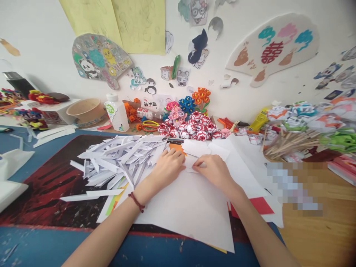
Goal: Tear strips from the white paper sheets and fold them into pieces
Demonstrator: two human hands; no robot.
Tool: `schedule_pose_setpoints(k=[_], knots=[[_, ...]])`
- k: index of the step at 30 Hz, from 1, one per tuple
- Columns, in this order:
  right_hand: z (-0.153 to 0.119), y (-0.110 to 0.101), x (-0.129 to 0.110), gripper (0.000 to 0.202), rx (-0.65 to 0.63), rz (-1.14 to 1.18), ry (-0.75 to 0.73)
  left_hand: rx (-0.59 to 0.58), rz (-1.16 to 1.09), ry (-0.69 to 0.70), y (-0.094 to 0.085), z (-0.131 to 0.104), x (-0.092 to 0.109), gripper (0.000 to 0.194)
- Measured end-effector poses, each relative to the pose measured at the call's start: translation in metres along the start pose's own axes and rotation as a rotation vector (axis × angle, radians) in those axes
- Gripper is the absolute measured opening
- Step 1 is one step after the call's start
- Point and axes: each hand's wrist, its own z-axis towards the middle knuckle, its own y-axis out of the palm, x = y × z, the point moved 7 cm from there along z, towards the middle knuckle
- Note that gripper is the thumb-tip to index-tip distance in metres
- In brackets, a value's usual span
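Observation:
A small piece of white paper (189, 161) lies between my two hands, over a large white sheet (191, 204). My left hand (170, 163), with a dark red braided bracelet (136, 202) at its wrist, has its fingers curled at the paper's left edge. From the right, my right hand (213, 167) pinches the paper's other edge between thumb and forefinger. Left of my hands is a loose heap of folded white paper strips (116, 159). More small white paper pieces (196, 147) lie just beyond my fingers, near a bit of orange paper (176, 147).
A dark red and black mat (52, 185) covers part of the blue tabletop (111, 252). Along the wall stand a white bottle (116, 113), a round bowl (85, 111) and red-white paper flowers (194, 126). Wooden sticks (289, 142) lie at right, near red paper (261, 205).

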Motion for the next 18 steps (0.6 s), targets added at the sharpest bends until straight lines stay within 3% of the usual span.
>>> schedule_pose_setpoints(k=[6,10,18], knots=[[0.002,0.008,0.002,0.010,-0.024,0.032,-0.063,0.021,-0.085,-0.040,0.010,0.001,-0.006,0.009],[0.002,0.009,0.000,0.001,-0.050,0.020,-0.125,0.008,-0.118,0.023,0.009,-0.001,-0.005,0.005],[-0.001,-0.001,-0.020,0.013,0.010,-0.145,-0.361,-0.001,0.121,0.187,-0.001,-0.004,0.006,0.014]])
